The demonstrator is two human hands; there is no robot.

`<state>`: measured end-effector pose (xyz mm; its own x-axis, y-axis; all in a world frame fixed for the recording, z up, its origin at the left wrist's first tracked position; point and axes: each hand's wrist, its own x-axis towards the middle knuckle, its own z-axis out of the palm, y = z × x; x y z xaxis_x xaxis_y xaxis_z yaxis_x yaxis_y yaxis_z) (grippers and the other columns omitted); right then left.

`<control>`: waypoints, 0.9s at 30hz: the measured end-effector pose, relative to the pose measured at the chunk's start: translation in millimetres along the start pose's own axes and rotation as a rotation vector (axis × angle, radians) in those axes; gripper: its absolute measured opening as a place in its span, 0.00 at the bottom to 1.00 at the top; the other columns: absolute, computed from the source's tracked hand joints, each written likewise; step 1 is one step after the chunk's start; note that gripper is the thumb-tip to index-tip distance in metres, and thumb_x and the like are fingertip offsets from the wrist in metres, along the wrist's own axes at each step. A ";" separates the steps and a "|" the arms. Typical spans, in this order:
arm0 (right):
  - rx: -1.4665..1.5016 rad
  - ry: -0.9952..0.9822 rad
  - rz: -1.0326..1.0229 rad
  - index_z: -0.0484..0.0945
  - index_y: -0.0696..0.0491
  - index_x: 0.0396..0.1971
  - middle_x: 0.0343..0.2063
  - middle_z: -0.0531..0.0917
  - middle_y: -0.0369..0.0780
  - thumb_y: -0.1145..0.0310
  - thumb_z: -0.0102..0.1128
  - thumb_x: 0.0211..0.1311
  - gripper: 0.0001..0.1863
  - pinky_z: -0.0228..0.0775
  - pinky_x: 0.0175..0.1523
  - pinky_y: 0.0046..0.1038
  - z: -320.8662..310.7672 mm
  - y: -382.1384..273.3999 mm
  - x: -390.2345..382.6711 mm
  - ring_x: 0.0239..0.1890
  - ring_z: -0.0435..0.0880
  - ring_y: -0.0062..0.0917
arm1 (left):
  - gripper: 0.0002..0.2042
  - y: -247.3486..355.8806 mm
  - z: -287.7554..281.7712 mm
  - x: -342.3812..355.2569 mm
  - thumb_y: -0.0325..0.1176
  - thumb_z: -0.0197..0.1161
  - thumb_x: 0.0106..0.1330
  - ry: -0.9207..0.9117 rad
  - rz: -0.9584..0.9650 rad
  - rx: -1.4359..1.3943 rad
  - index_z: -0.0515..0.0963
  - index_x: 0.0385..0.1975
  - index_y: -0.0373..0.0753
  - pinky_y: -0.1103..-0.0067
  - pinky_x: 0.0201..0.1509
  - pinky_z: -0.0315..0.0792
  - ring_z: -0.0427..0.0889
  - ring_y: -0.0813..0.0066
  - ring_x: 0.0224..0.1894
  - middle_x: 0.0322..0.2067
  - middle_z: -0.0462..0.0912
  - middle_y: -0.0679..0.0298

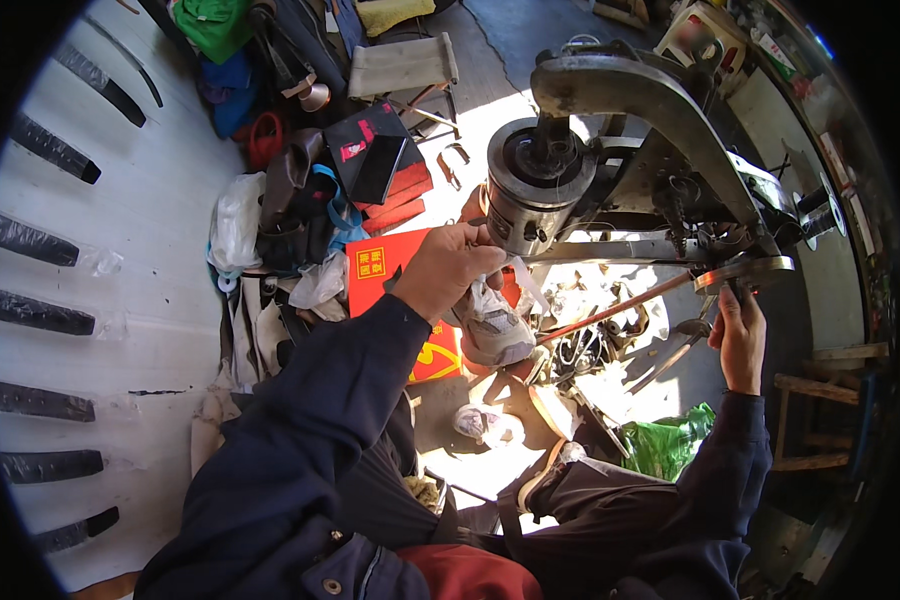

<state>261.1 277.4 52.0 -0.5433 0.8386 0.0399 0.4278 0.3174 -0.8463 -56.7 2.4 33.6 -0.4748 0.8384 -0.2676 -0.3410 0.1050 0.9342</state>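
A dark metal hand-cranked shoe-patching machine stands in front of me, with a shiny round cylinder head at its left end. Just below that head, my left hand is closed, thumb and fingers pinched at the upper part of a grey-white sneaker. The sneaker's toe points down toward me; its upper end is partly hidden by the hand and the machine. At the machine's right side, my right hand is wrapped around the handle beneath the flat hand wheel; the handle itself is mostly covered by the fingers.
A red box lies behind my left forearm. Bags and a black box pile up beyond it, near a folding stool. Metal odds and ends, a pale shoe and a green plastic bag lie below. A white wall panel runs along the left.
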 end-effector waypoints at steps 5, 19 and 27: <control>0.033 0.300 0.010 0.69 0.49 0.30 0.17 0.66 0.28 0.56 0.53 0.77 0.15 0.56 0.20 0.17 -59.2 10.8 34.5 0.15 0.63 0.11 | 0.10 0.7 -2.4 1.5 0.30 0.65 0.61 -0.017 -0.023 0.005 0.76 0.35 0.29 0.81 0.35 0.76 0.82 0.77 0.28 0.26 0.83 0.60; -0.096 -0.140 0.354 0.70 0.52 0.50 0.15 0.71 0.33 0.49 0.50 0.75 0.21 0.62 0.20 0.23 10.5 97.7 20.5 0.12 0.71 0.18 | 0.08 2.6 -1.3 -0.6 0.31 0.62 0.65 -0.020 -0.027 0.027 0.76 0.35 0.32 0.81 0.36 0.75 0.82 0.77 0.29 0.27 0.83 0.60; -0.009 -0.143 0.338 0.74 0.55 0.35 0.15 0.73 0.33 0.51 0.53 0.74 0.20 0.63 0.20 0.21 20.4 26.4 4.7 0.13 0.73 0.17 | 0.06 -1.5 4.3 -4.9 0.31 0.61 0.68 0.010 0.007 0.008 0.79 0.34 0.35 0.83 0.34 0.71 0.79 0.83 0.28 0.25 0.83 0.66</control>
<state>255.0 280.7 19.0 -0.4658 0.8265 -0.3161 0.6060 0.0376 -0.7946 -50.3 0.4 34.5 -0.4854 0.8336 -0.2637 -0.3315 0.1037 0.9377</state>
